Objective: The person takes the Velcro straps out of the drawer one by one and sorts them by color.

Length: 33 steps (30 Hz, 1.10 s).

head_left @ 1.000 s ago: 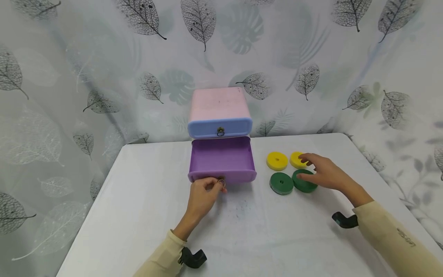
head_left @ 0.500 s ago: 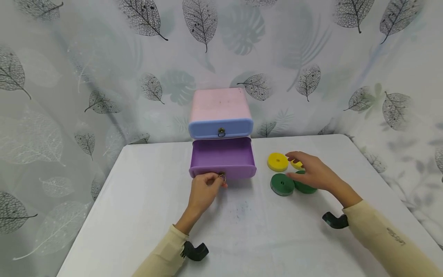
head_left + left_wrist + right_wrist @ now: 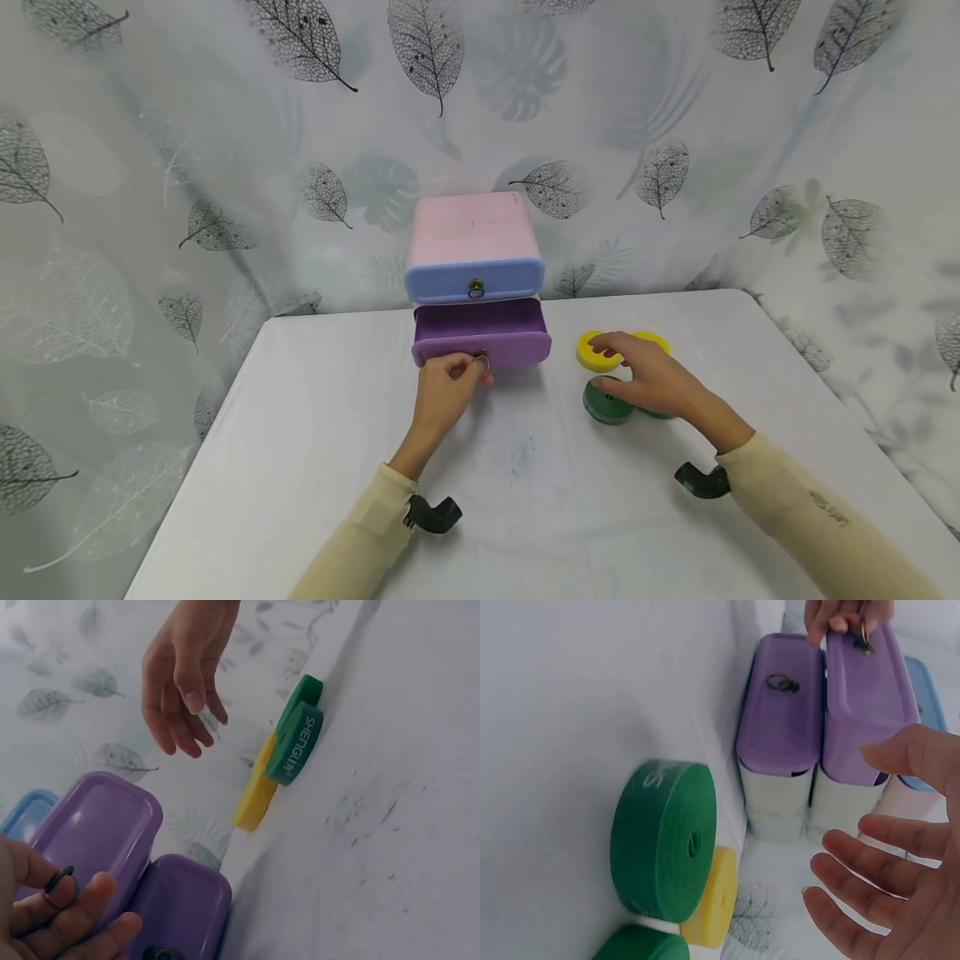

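My left hand (image 3: pixel 441 398) pinches the ring pull (image 3: pixel 483 362) of the middle purple drawer (image 3: pixel 517 348), which stands partly out of a small cabinet. In the head view only a narrow strip of its inside shows, and nothing is seen lying there. My right hand (image 3: pixel 651 377) hovers with loosely bent fingers over a green roll (image 3: pixel 606 408) of strap tape and a yellow roll (image 3: pixel 589 355). A second yellow roll (image 3: pixel 654 339) and a second green roll (image 3: pixel 660 415) are partly hidden by this hand. The right wrist view shows the palm (image 3: pixel 907 885) holding nothing.
The cabinet has a pink top (image 3: pixel 472 225) and a closed blue drawer (image 3: pixel 442 285) above the open one. A lower purple drawer (image 3: pixel 780 712) with its own ring is closed. A white-covered table (image 3: pixel 315 433) carries everything, with a leaf-patterned curtain (image 3: pixel 262 125) behind.
The left hand has moved the purple drawer inward, so less of its inside shows. My right hand has shifted left, from the right-hand rolls to over the left-hand ones.
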{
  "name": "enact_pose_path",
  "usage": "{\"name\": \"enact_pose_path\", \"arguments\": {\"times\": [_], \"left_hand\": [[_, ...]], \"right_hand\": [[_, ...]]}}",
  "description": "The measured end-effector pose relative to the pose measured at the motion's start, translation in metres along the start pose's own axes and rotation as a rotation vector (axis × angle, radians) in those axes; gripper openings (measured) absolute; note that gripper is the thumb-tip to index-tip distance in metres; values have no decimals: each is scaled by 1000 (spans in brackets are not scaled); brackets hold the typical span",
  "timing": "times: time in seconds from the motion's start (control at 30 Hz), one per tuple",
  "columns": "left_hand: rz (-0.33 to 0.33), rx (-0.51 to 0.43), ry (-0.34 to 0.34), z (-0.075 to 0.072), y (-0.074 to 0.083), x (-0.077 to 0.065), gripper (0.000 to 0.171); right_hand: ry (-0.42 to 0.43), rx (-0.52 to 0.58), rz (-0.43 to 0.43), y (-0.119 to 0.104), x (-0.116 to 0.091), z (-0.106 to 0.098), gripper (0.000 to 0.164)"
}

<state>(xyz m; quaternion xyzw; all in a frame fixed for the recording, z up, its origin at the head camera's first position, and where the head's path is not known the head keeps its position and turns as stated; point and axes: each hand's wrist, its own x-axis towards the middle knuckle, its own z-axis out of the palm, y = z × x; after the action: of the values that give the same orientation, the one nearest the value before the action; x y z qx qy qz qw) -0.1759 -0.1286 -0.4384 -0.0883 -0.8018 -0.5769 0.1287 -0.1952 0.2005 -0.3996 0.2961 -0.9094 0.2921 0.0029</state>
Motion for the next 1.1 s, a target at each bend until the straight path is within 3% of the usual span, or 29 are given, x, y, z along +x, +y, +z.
{"name": "enact_pose_path", "arguments": {"times": [0.27, 0.67, 1.1], "left_hand": [[-43, 7, 26, 3, -1, 19, 24], [-92, -97, 16, 10, -5, 43, 21], [-120, -59, 33, 12, -10, 57, 18]], "right_hand": [[-17, -7, -27, -9, 12, 14, 52], [-50, 63, -56, -18, 23, 31, 51], [-60, 85, -92, -14, 24, 42, 47]]}}
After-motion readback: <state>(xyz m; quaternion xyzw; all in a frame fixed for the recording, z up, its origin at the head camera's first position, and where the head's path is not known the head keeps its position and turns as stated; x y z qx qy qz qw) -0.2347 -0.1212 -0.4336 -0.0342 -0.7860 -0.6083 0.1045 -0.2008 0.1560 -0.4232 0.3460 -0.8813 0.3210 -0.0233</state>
